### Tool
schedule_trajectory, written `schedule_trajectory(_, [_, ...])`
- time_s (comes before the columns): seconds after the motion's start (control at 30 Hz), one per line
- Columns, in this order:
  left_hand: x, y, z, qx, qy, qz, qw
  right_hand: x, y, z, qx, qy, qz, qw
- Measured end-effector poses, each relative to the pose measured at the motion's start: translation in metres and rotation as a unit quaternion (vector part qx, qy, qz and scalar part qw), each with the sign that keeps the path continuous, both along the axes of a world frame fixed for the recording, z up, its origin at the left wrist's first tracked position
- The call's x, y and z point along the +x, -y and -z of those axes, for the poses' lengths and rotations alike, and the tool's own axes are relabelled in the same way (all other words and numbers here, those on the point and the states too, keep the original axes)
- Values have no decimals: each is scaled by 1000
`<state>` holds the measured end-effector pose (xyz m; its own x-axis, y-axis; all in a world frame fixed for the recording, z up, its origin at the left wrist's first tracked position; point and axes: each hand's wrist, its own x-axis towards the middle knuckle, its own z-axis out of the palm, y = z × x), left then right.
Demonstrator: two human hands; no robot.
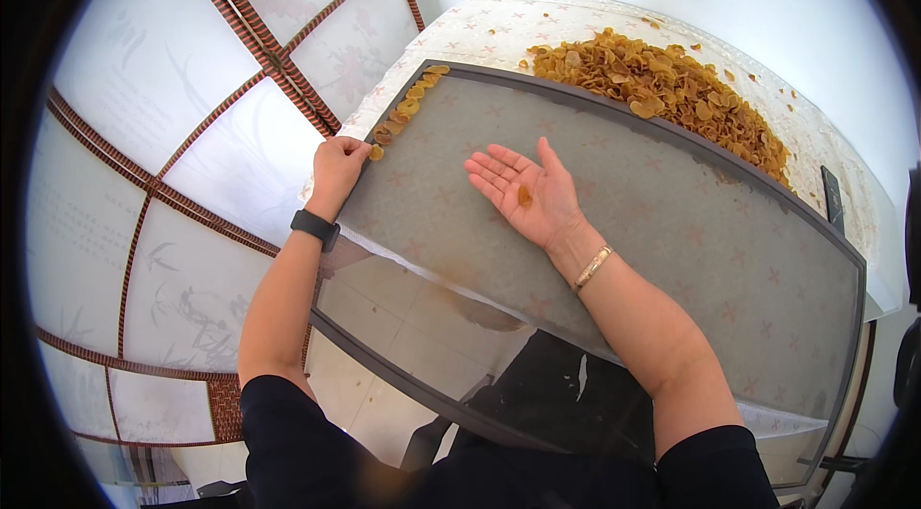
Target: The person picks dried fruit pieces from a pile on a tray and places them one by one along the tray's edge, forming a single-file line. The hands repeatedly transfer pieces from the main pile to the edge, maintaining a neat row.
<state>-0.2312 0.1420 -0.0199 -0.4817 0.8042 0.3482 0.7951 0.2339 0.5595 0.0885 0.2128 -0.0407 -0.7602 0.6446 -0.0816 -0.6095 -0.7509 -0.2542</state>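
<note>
A large dark-framed mesh screen (460, 199) lies before me, its lower side reaching past the table edge. Thin, amber dried slices (409, 107) form a row along its upper left side. At the lower end of that row, the fingertips of my left hand (341, 167) pinch a small yellow slice (376, 152) against the mesh beside the frame. My right hand (536, 196) is held palm up above the middle of the screen. One brownish slice (524, 196) rests on that palm, with the fingers stretched out around nothing.
Behind the screen, a heap of similar slices (662, 88) covers part of a patterned tablecloth (468, 23). A dark phone-like object (832, 196) lies at the right. A folding screen with woven trim (216, 127) stands close on the left. Tiled floor (388, 300) shows through the mesh.
</note>
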Motion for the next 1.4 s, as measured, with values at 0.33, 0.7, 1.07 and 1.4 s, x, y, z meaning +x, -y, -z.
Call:
schedule_trajectory(0.33, [-1,-14,-3,-37,-47,-28,998,0,0,-1,12,5,-2,1000])
schedule_trajectory(0.7, [-1,-14,-5,-42,-86,-38,995,0,-1,0,6,4,-1,1000])
schedule_trajectory(1.07, [36,-8,-11,79,-39,-3,996,0,2,-1,-16,-7,-17,1000])
schedule_trajectory(1.4, [207,20,-19,17,24,398,917,29,7,8,34,6,-76,996])
